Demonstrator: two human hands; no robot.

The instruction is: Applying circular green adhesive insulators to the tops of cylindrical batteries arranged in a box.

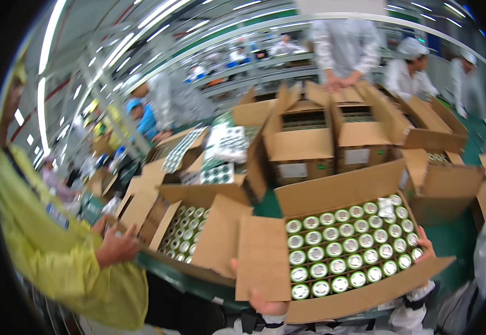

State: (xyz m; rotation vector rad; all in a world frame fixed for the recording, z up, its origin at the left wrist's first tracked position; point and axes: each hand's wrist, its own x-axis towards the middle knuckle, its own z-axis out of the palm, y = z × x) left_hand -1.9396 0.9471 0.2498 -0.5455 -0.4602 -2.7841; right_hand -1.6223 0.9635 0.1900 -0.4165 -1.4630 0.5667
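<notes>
So we've got our hands well apart on an open brown carton (366,297) right in front of us, on the green table (265,206). Left hand (268,304) is clamped on its left flap, right hand (424,244) is hooked over the right side. Inside are rows of green-rimmed silver cells (334,249), with a small white packet (386,208) on top near the back right corner. A co-worker in yellow (58,245) stands to our left.
</notes>
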